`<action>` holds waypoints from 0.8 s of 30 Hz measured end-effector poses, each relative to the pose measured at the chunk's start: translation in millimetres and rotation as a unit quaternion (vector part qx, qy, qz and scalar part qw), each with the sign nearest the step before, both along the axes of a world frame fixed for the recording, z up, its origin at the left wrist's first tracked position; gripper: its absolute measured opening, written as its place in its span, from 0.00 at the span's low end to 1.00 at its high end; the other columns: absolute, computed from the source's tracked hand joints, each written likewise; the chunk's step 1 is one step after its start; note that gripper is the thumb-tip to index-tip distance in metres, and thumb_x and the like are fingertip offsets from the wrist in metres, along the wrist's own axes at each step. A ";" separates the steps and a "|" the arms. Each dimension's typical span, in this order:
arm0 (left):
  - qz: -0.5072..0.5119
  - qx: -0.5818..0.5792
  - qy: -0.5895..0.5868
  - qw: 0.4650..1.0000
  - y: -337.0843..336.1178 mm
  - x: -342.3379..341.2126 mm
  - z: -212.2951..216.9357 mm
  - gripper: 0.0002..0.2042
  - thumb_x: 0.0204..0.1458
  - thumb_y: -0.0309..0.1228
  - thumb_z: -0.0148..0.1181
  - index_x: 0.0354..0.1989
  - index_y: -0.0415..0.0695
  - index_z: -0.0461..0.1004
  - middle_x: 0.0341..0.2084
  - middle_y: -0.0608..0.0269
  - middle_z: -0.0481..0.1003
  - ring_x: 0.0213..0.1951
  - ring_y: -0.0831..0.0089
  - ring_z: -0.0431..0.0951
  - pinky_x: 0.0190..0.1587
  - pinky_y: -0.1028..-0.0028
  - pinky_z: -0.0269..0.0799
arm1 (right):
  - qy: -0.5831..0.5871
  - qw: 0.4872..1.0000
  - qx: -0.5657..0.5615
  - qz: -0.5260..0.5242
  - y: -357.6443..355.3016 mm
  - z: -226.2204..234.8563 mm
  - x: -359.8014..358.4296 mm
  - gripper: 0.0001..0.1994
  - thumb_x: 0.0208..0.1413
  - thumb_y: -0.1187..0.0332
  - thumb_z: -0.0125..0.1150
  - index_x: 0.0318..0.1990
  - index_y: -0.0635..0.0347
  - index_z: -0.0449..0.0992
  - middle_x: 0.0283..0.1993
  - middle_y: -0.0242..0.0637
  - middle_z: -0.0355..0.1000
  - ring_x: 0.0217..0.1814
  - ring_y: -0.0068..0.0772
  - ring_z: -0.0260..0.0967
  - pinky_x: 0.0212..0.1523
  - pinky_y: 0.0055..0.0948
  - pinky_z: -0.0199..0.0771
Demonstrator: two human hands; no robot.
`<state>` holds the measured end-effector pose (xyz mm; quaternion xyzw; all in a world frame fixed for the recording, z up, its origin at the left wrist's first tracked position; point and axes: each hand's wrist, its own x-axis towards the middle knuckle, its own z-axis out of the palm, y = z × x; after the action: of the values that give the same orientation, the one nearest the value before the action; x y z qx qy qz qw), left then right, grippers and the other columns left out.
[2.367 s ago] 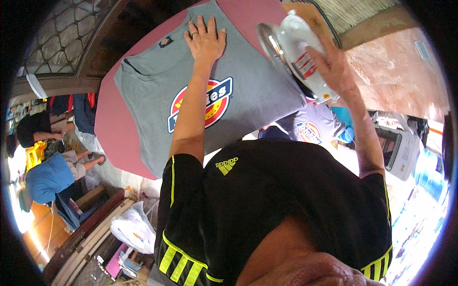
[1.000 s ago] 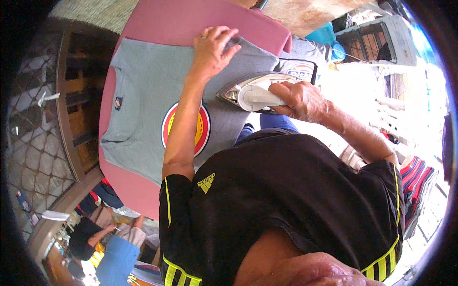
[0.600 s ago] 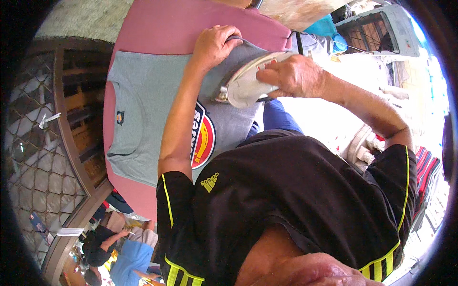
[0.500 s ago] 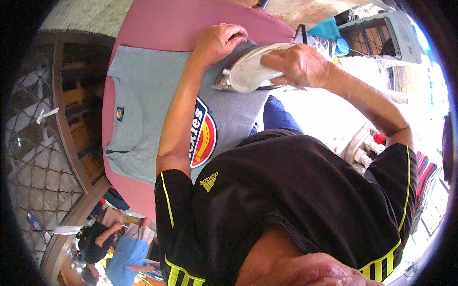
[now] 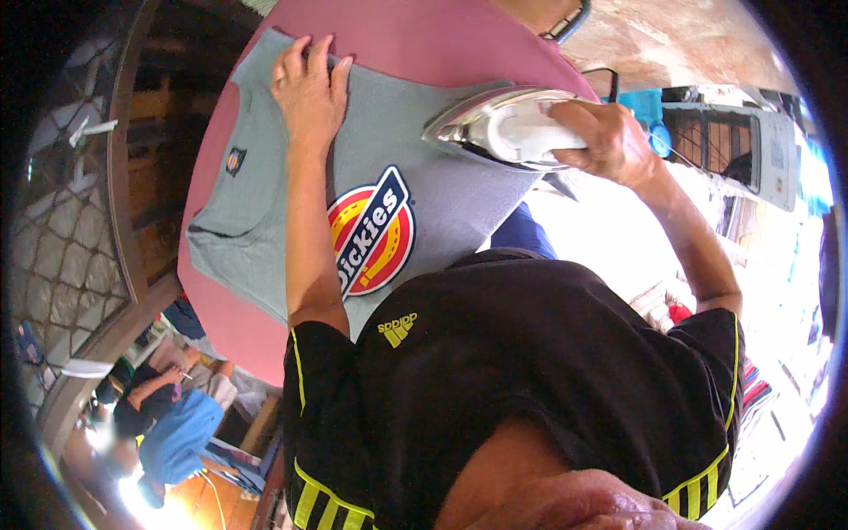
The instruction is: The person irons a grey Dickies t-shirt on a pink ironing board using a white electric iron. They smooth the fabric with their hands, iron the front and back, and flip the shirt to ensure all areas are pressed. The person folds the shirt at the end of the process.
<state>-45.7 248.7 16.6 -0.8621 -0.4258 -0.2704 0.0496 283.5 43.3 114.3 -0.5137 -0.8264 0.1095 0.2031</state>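
Left hand lies flat, fingers spread, pressing soft grey t-shirt w/ round colour print onto pink padded ironing board. Right hand is wrapped around handle of iron, smooth white body, shiny pointed soleplate, on shirt's right edge. I see bare pink board beyond shirt top; board rim just beside iron.

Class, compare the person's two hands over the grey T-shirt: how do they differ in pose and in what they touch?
The left hand lies flat, fingers spread, pressing straight on the grey T-shirt; the right hand is curled in a grip around the handle of the iron. The left hand sits near the shirt's far edge, the right hand at its right side. Both are bare and over the pink board.
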 end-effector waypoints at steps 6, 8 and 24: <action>0.002 -0.004 -0.049 0.999 24.6 -19.7 -0.7 0.21 0.60 0.36 0.55 0.62 0.48 0.67 0.62 0.54 0.64 0.61 0.51 0.65 0.61 0.52 0.61 | 0.000 0.995 -0.057 -0.080 3.9 7.1 -19.6 0.21 0.47 0.63 0.71 0.48 0.58 0.72 0.38 0.48 0.76 0.35 0.51 0.77 0.34 0.44 0.79; 0.019 0.085 -0.055 0.995 45.8 -32.9 6.6 0.19 0.58 0.37 0.58 0.57 0.48 0.71 0.55 0.55 0.72 0.56 0.54 0.72 0.57 0.53 0.65 | -0.003 0.996 -0.060 -0.069 13.4 10.8 -34.8 0.22 0.52 0.61 0.69 0.51 0.58 0.71 0.37 0.49 0.77 0.38 0.53 0.78 0.36 0.43 0.78; -0.069 -0.204 -0.123 0.969 126.3 -93.1 19.0 0.08 0.55 0.34 0.61 0.37 0.43 0.75 0.29 0.51 0.77 0.32 0.52 0.77 0.39 0.60 0.72 | 0.027 0.999 -0.032 0.006 145.8 4.3 -155.7 0.13 0.62 0.66 0.51 0.51 0.62 0.71 0.48 0.54 0.67 0.36 0.53 0.74 0.37 0.43 0.76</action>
<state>-138.7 375.0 35.6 -0.8416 -0.4139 -0.2843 -0.1990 127.8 189.0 118.5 -0.5113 -0.8199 0.1509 0.2086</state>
